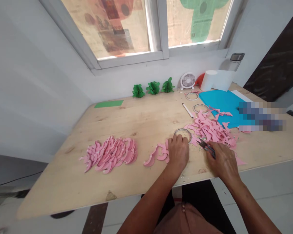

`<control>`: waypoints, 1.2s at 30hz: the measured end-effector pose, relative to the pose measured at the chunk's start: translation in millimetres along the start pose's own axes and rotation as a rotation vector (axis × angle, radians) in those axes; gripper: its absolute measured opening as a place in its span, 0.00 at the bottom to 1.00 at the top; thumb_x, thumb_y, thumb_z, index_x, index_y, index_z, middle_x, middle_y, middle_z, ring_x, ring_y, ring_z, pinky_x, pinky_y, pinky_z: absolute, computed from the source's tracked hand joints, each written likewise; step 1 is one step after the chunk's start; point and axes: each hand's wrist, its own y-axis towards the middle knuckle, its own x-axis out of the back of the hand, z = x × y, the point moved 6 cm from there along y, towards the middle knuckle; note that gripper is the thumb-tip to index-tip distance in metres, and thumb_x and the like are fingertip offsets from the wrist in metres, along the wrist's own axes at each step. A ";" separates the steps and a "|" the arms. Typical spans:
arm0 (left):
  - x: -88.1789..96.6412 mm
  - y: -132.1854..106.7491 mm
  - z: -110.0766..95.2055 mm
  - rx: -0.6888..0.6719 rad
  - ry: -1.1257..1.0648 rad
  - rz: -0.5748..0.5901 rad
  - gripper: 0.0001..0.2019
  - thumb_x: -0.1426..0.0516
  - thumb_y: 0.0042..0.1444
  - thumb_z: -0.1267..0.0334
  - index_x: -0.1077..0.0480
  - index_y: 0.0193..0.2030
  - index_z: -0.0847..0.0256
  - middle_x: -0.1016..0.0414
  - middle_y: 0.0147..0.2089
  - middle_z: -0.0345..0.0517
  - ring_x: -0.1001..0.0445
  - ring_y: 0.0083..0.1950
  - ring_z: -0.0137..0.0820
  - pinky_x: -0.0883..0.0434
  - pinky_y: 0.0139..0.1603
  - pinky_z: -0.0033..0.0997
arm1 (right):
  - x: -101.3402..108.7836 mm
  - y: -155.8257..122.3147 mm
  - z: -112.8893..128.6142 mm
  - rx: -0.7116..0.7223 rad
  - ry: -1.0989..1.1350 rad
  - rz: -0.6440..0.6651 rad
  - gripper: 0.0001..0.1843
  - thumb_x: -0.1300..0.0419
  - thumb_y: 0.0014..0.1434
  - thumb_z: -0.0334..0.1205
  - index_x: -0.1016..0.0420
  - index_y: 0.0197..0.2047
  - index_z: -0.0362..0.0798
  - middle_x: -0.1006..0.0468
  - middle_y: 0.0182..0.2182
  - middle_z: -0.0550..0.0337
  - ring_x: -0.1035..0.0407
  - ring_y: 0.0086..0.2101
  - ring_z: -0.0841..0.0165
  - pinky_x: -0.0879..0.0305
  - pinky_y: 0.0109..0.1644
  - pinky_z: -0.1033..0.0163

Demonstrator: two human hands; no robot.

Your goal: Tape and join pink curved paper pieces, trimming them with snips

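My right hand (pixel 223 159) is wrapped round a pair of small dark-handled snips (pixel 203 144), whose blades point left. My left hand (pixel 178 152) rests on the table with its fingers curled down; whatever they may hold is hidden beneath them. Just beyond its fingertips lies a thin grey ring (pixel 190 135), partly covered by the hand. Several curved pink pieces (pixel 151 157) lie against its left side. Beyond the snips spreads a heap of pink paper scraps (pixel 211 130).
A pile of curved pink pieces (pixel 114 154) lies at left. Three green paper shapes (pixel 153 87) and a small white fan (pixel 188 80) stand by the wall. Blue sheets (pixel 222 100), a white pen (pixel 187 110), a green strip (pixel 108 104) and another ring (pixel 200 108) lie on the table.
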 end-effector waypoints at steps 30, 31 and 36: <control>15.0 -16.4 19.3 0.146 -0.913 -0.157 0.04 0.47 0.58 0.66 0.32 0.33 0.59 0.27 0.33 0.44 0.28 0.37 0.34 0.34 0.40 0.31 | -1.1 18.1 14.4 -0.763 1.437 0.075 0.15 0.41 0.55 0.54 0.33 0.34 0.50 0.29 0.20 0.66 0.40 0.17 0.73 0.45 0.21 0.67; 15.8 -16.4 20.0 0.156 -0.934 -0.161 0.04 0.47 0.57 0.65 0.32 0.33 0.59 0.27 0.32 0.43 0.28 0.36 0.33 0.34 0.40 0.31 | -2.3 20.0 17.9 -0.751 1.451 0.128 0.15 0.41 0.55 0.54 0.32 0.32 0.50 0.29 0.19 0.65 0.41 0.17 0.73 0.46 0.21 0.67; 17.5 -16.9 24.0 0.201 -1.009 -0.180 0.05 0.46 0.57 0.65 0.33 0.30 0.59 0.30 0.30 0.42 0.30 0.35 0.33 0.34 0.40 0.30 | -1.0 26.0 22.8 -0.691 1.357 0.212 0.20 0.42 0.56 0.57 0.33 0.24 0.48 0.32 0.20 0.64 0.44 0.20 0.73 0.47 0.24 0.66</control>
